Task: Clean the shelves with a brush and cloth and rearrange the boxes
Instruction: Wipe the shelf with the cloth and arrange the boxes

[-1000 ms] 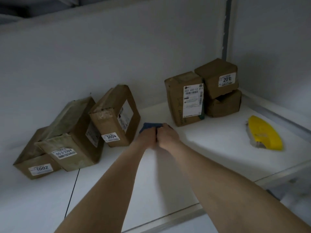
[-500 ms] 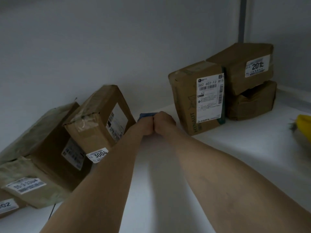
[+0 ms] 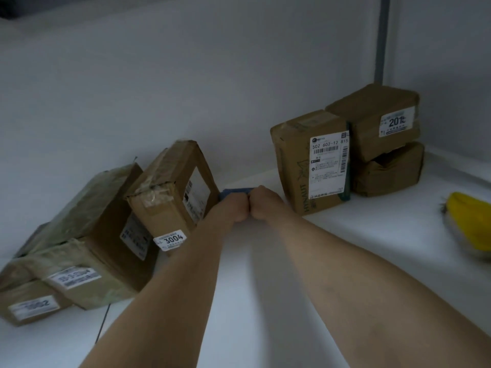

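Surface: a white shelf (image 3: pixel 265 301) in dim light. A thin dark seam (image 3: pixel 103 325) crosses it at the lower left. A plain white back wall (image 3: pixel 186 88) closes the shelf. A grey vertical post (image 3: pixel 382 35) stands at the upper right, where a side wall meets the back wall.

Items, left to right:

1. Flat box (image 3: pixel 29 306) at the far left. Its white label is blurred; it appears to read "1002".
2. Large taped box (image 3: pixel 87 208), tilted, resting partly on the flat box. The text on its front label cannot be read.
3. Leaning box (image 3: pixel 172 192), tilted against the large taped box. The label at its lower corner reads "3004".
4. Blue cloth (image 3: pixel 235 192), on the shelf near the back wall, between the leaning box and the tall box.
5. Left hand (image 3: pixel 231 208) and right hand (image 3: pixel 265 205): both curled into fists, knuckles touching each other, gripping the cloth against the shelf. The fingers are hidden from this view.
6. Tall box (image 3: pixel 313 166), upright. The label reads "502 602-12 815" above a barcode; green print on the side reads "HYNAUT".
7. Top box (image 3: pixel 377 118), label "201", the last character unclear. It sits on a crumpled bottom box (image 3: pixel 390 171), and both touch the tall box.
8. Yellow brush (image 3: pixel 470 221), lying on the shelf at the right edge, well apart from the hands.
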Demonstrator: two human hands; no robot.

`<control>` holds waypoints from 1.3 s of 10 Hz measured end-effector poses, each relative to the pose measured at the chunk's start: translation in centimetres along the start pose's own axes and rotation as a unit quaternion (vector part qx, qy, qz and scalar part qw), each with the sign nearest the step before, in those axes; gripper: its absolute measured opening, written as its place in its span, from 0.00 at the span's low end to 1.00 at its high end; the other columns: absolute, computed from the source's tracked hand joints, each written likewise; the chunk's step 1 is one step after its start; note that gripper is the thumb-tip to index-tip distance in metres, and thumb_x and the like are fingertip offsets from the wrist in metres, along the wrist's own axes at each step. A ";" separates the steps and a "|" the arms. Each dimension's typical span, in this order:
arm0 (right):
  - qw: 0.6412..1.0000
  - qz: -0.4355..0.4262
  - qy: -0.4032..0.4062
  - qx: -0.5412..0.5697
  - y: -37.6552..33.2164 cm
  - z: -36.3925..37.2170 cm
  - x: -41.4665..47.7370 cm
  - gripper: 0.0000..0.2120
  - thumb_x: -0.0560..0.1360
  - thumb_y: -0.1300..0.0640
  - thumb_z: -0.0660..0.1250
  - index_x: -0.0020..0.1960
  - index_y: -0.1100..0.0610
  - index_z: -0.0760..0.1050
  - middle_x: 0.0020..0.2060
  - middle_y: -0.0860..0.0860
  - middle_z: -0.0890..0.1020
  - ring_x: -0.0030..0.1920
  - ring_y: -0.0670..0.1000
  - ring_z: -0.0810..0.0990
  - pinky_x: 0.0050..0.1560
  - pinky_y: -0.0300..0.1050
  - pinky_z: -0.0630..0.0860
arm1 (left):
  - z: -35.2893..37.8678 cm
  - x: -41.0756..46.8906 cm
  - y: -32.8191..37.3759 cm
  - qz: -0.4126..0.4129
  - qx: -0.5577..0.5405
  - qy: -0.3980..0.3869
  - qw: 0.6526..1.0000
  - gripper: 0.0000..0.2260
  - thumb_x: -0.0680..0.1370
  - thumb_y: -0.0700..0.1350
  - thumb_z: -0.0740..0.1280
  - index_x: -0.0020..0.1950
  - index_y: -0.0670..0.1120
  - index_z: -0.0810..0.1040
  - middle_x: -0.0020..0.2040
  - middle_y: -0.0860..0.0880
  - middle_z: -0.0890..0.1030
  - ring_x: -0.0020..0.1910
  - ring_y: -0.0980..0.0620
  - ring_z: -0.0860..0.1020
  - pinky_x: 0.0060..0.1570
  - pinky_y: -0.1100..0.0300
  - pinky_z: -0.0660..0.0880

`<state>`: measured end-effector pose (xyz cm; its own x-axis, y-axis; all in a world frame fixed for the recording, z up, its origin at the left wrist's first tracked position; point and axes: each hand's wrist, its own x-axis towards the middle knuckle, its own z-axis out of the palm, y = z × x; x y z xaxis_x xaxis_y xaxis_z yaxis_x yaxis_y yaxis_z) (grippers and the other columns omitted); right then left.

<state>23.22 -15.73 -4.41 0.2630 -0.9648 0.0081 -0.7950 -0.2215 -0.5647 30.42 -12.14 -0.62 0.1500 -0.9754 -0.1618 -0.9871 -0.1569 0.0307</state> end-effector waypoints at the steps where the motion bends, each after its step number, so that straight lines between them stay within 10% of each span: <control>1: 0.999 -0.031 -0.018 -0.015 0.2 -0.6 -3.8 0.16 0.79 0.64 0.55 0.62 0.63 0.75 0.58 0.59 0.78 0.57 0.58 0.79 0.49 0.45 0.74 | 0.3 -3.3 0.4 -0.004 -0.014 -0.021 1.000 0.15 0.81 0.37 0.56 0.66 0.35 0.71 0.65 0.38 0.74 0.65 0.40 0.71 0.63 0.54 0.67; 8: 0.971 -0.062 -0.219 -0.070 -3.9 -2.4 -23.6 0.14 0.78 0.55 0.62 0.60 0.60 0.77 0.56 0.58 0.81 0.55 0.58 0.79 0.47 0.44 0.71 | 0.4 -23.1 -2.0 -0.081 0.014 -0.148 0.986 0.13 0.81 0.44 0.59 0.57 0.37 0.76 0.55 0.40 0.81 0.54 0.43 0.79 0.51 0.56 0.73; 10: 0.989 -0.039 -0.146 -0.009 -7.2 -4.5 -19.6 0.17 0.79 0.58 0.58 0.66 0.56 0.74 0.64 0.55 0.75 0.63 0.56 0.74 0.63 0.45 0.70 | -5.1 -21.3 -5.6 -0.082 -0.093 0.019 0.992 0.14 0.79 0.43 0.60 0.64 0.41 0.75 0.62 0.42 0.77 0.61 0.43 0.75 0.59 0.54 0.72; 13: 0.992 0.012 -0.017 0.123 -13.5 -5.7 -12.8 0.20 0.78 0.55 0.60 0.67 0.62 0.69 0.66 0.59 0.73 0.66 0.58 0.71 0.57 0.42 0.67 | -11.7 -16.8 -10.9 -0.089 -0.181 0.165 0.966 0.16 0.79 0.44 0.60 0.63 0.36 0.71 0.59 0.37 0.77 0.57 0.38 0.76 0.54 0.50 0.74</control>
<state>27.49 -1.20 7.80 0.2667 -0.9632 -0.0326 -0.6447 -0.1532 -0.7490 39.36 4.16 13.28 0.3839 -0.9149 0.1247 -0.8691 -0.3124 0.3834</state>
